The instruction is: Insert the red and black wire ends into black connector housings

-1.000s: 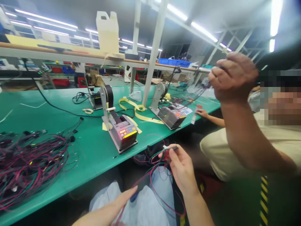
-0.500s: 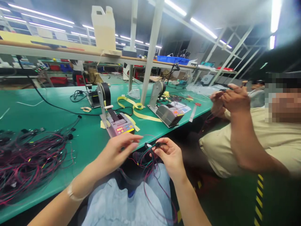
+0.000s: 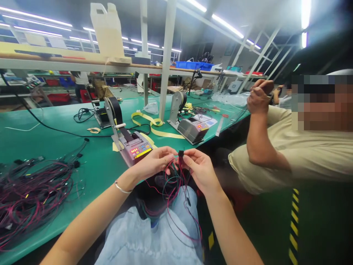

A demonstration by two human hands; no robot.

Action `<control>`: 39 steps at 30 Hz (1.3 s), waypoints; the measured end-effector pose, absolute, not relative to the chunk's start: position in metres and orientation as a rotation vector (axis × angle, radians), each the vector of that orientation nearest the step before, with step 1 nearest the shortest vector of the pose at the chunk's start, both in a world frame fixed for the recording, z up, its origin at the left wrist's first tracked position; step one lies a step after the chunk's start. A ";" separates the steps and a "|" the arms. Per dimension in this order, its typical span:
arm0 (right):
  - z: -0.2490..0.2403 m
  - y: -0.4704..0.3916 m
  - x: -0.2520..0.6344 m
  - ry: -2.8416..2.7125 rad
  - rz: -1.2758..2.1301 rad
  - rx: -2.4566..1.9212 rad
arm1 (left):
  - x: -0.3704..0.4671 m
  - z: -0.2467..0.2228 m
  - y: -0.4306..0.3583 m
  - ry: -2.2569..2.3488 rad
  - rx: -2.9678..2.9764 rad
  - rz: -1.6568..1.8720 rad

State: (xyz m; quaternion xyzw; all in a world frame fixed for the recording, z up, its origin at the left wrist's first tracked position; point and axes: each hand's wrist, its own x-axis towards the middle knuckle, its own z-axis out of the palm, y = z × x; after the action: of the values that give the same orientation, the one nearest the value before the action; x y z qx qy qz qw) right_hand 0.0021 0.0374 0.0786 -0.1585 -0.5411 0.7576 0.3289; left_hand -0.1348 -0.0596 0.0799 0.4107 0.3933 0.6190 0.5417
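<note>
Between my two hands, over my lap, hangs a wire harness (image 3: 174, 191) of red, black and green wires. My right hand (image 3: 199, 165) pinches it beside a small black connector (image 3: 181, 153) that points up. On the other side my left hand (image 3: 157, 162) has its fingers closed on green and dark wires just left of the connector. The wires loop down over my light blue clothing. A grey tape dispenser (image 3: 135, 147) with a lit red display stands just beyond my left hand.
A large tangle of harnesses (image 3: 33, 195) lies on the green table (image 3: 91, 169) at left. A second tape dispenser (image 3: 194, 129) stands farther right, near yellow tape strips (image 3: 168, 134). A seated person (image 3: 309, 151) at right has both hands raised. A shelf (image 3: 82, 66) crosses above.
My left hand has moved right and closed on the wires. The black connector now stands upright between my hands. The view has shifted slightly, and the person's hands at right have changed pose.
</note>
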 end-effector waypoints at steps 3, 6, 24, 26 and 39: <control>0.078 0.041 -0.001 -1.398 1.921 -0.419 | -0.130 0.064 -0.048 0.725 0.679 1.478; 0.077 0.045 -0.002 -1.384 1.947 -0.425 | -0.125 0.050 -0.042 0.581 0.556 1.499; 0.106 0.053 0.031 -1.834 1.925 -0.057 | -0.138 0.058 -0.040 1.754 1.357 1.546; 0.103 0.056 0.049 -2.052 1.835 -0.110 | -0.146 0.071 -0.045 1.613 1.335 1.617; 0.083 0.059 0.005 -2.142 1.461 -0.151 | -0.154 0.131 -0.056 1.369 1.938 1.248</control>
State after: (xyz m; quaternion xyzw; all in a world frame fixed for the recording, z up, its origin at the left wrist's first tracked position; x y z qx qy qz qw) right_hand 0.0050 0.0590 0.0830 -0.0559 -0.7943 0.5419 0.2690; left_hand -0.1538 -0.0558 0.1315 0.7038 0.4971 0.4531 0.2285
